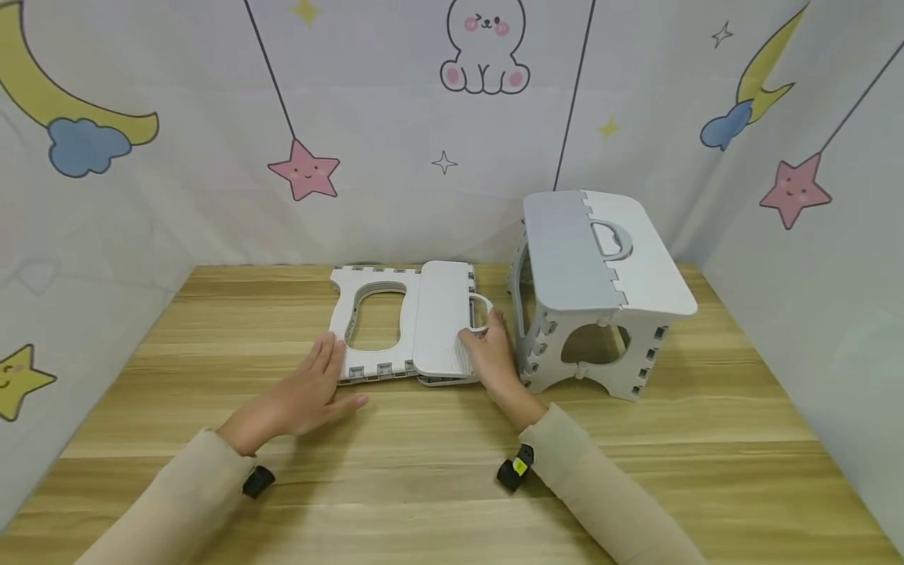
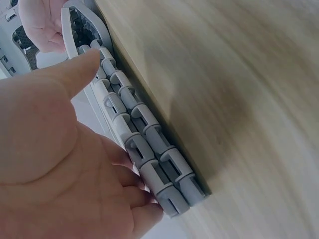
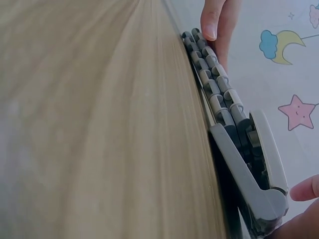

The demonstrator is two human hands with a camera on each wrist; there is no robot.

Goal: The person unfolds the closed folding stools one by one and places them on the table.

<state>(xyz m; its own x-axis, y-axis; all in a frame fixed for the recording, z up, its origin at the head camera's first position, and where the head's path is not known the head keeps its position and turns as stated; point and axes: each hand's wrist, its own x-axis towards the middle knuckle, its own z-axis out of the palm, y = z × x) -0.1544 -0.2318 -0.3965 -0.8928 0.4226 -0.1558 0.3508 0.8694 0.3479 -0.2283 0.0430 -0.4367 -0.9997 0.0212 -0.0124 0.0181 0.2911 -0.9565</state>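
Observation:
A white folding stool (image 1: 441, 322) lies folded flat on the wooden table, its hinged edge (image 2: 142, 132) facing the person. My left hand (image 1: 304, 396) touches its left end with fingers fairly straight and together, the thumb spread out along the near side. At the other end, my right hand (image 1: 492, 357) grips the corner beside the carry handle (image 1: 482, 311), thumb over the top panel. Part of the right fingers is hidden behind the stool's end. In the right wrist view the left fingers (image 3: 219, 25) rest against the far end.
A second folding stool (image 1: 607, 259), grey and white, stands unfolded close to the right of the right hand. Behind the wooden table (image 1: 424, 471) hangs a pale printed cloth (image 1: 395, 118), which also runs along both sides.

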